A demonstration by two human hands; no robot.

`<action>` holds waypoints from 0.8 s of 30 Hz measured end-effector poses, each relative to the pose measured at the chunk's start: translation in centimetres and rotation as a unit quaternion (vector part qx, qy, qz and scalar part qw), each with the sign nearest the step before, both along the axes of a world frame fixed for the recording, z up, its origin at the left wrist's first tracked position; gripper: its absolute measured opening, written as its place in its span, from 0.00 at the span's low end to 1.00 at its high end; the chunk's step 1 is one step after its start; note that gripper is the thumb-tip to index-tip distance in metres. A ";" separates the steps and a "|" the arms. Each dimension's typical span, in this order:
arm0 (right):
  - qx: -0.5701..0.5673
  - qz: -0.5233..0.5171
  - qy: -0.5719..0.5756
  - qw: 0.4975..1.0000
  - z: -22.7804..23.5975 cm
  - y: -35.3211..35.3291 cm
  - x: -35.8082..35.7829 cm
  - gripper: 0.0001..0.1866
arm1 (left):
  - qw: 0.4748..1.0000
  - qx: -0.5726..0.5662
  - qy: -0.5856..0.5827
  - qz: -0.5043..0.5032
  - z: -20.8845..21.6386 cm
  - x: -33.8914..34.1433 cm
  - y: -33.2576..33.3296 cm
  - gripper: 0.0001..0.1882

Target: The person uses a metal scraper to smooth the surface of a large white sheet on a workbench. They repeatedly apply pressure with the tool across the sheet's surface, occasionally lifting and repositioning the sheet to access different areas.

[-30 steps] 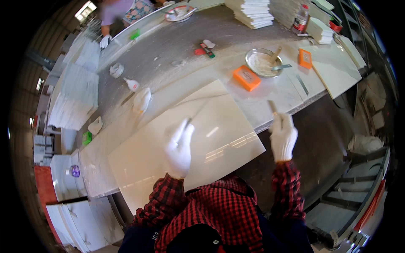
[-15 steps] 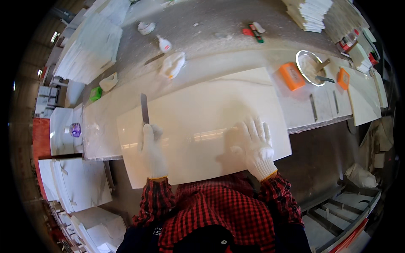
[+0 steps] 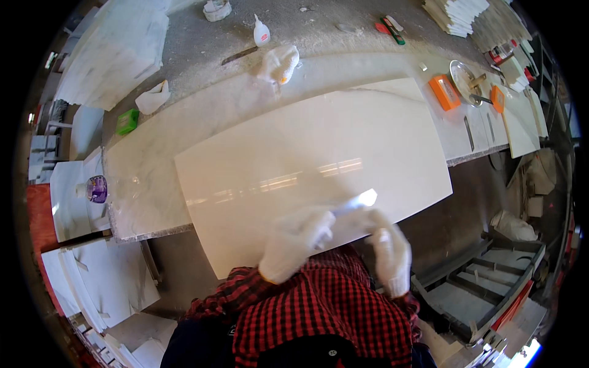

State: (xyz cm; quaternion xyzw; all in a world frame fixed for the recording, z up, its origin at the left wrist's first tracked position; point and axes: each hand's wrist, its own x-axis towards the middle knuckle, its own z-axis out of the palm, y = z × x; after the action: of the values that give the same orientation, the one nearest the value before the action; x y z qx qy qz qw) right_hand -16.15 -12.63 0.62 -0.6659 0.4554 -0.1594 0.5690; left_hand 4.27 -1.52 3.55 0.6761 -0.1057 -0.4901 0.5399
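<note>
My left hand [image 3: 297, 239], in a white knit glove, is closed around one end of a flat metal scraper blade [image 3: 354, 203]. The blade points right over the near part of a glossy white slab [image 3: 276, 147], and its far end glints brightly. Close to that end is my right hand [image 3: 391, 254], also gloved, its fingers bent. Blur hides whether they touch the blade or hold anything. The slab lies at a slant on the workbench, its near edge jutting out toward me.
On the bench [image 3: 138, 184] are a white cloth [image 3: 279, 63], a squeeze bottle [image 3: 261, 32], a green box [image 3: 127, 122], an orange box [image 3: 444, 92] and a metal bowl [image 3: 459, 78] with tools. White slabs stand stacked at the left [image 3: 116, 52]. A metal frame [image 3: 485, 285] stands low at the right.
My left hand has swung right with the blade, which has turned from pointing away to pointing right. My right hand has lifted off the slab and bent its fingers. The view has shifted.
</note>
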 end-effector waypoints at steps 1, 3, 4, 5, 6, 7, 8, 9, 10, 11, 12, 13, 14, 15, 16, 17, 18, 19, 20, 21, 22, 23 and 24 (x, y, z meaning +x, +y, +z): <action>0.125 0.017 -0.027 0.992 0.5 1.6 1.6 0.25 | 0.998 -0.035 -0.027 -0.052 -0.7 -0.7 0.2 0.10; 0.175 -0.039 -0.135 0.974 -0.4 4.6 3.6 0.27 | 0.974 -0.090 -0.142 -0.151 -1.8 -1.6 0.8 0.10; 0.259 -0.072 -0.189 0.945 -0.2 5.3 3.9 0.27 | 0.960 -0.077 -0.173 -0.205 -1.6 -1.1 1.1 0.10; 0.270 -0.102 -0.194 0.938 -0.1 5.7 4.1 0.26 | 0.943 -0.063 -0.203 -0.257 -1.4 -0.6 1.4 0.10; 0.281 -0.131 -0.199 0.930 0.1 6.1 4.3 0.26 | 0.906 -0.076 -0.255 -0.328 -1.5 0.1 1.7 0.10; 0.292 -0.160 -0.205 0.920 0.1 6.2 4.2 0.25 | 0.861 -0.090 -0.307 -0.395 -1.7 0.7 2.1 0.10; 0.297 -0.162 -0.204 0.919 0.0 6.1 3.7 0.24 | 0.808 -0.102 -0.356 -0.458 -1.8 1.4 2.3 0.11; 0.261 -0.209 -0.211 0.919 -0.2 6.5 4.0 0.23 | 0.813 -0.126 -0.351 -0.447 -1.7 2.0 2.5 0.11; 0.263 -0.253 -0.167 0.916 -0.3 6.5 4.1 0.22 | 0.820 -0.144 -0.349 -0.431 -1.5 2.8 2.9 0.11; 0.264 -0.305 -0.123 0.907 -0.2 6.5 3.9 0.22 | 0.823 -0.165 -0.343 -0.422 -1.2 3.7 3.0 0.11; 0.274 -0.344 -0.177 0.881 -0.6 6.9 3.2 0.23 | 0.834 -0.163 -0.354 -0.390 -1.0 5.1 3.3 0.13; 0.274 -0.376 -0.179 0.867 -1.1 7.5 2.3 0.26 | 0.825 -0.121 -0.408 -0.372 -0.7 6.5 3.8 0.17; 0.283 -0.388 -0.174 0.860 -1.8 8.0 1.4 0.26 | 0.811 -0.079 -0.460 -0.352 -0.7 7.8 4.3 0.21; 0.292 -0.399 -0.168 0.853 -2.5 8.5 0.4 0.27 | 0.794 -0.038 -0.510 -0.330 -0.7 9.2 4.6 0.25; 0.294 -0.391 -0.171 0.855 -3.1 9.1 -0.6 0.27 | 0.777 -0.045 -0.550 -0.303 -1.5 10.8 4.8 0.30; 0.294 -0.400 -0.159 0.854 -3.8 9.7 -1.2 0.27 | 0.758 -0.051 -0.590 -0.274 -3.0 12.5 5.0 0.35; 0.294 -0.410 -0.147 0.851 -4.4 10.2 -1.7 0.27 | 0.736 -0.057 -0.627 -0.247 -4.2 13.7 4.9 0.40; 0.293 -0.421 -0.134 0.848 -5.0 10.8 -2.2 0.27 | 0.722 -0.027 -0.642 -0.256 -4.9 14.5 4.7 0.43; 0.283 -0.436 -0.139 0.843 -5.7 11.2 -2.5 0.28 | 0.706 0.002 -0.657 -0.264 -5.4 15.2 4.4 0.45; 0.276 -0.444 -0.143 0.840 -6.1 11.6 -2.7 0.27 | 0.689 0.031 -0.671 -0.273 -5.7 15.6 4.1 0.47; 0.269 -0.451 -0.147 0.838 -6.5 11.9 -2.9 0.27 | 0.679 0.027 -0.676 -0.285 -5.7 15.7 3.8 0.48; 0.262 -0.458 -0.150 0.836 -6.8 12.2 -3.1 0.27 | 0.669 0.022 -0.681 -0.297 -5.8 15.4 3.2 0.49; 0.254 -0.458 -0.155 0.838 -7.1 12.5 -3.1 0.26 | 0.659 0.018 -0.686 -0.309 -5.9 15.0 2.5 0.50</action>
State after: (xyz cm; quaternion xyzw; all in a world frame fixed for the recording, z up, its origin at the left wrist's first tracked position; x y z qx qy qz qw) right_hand -19.25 -0.17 -6.44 -0.1798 0.6387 -0.3823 0.6430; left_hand 19.27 1.02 -2.31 0.7583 -0.6403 -0.0281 0.1195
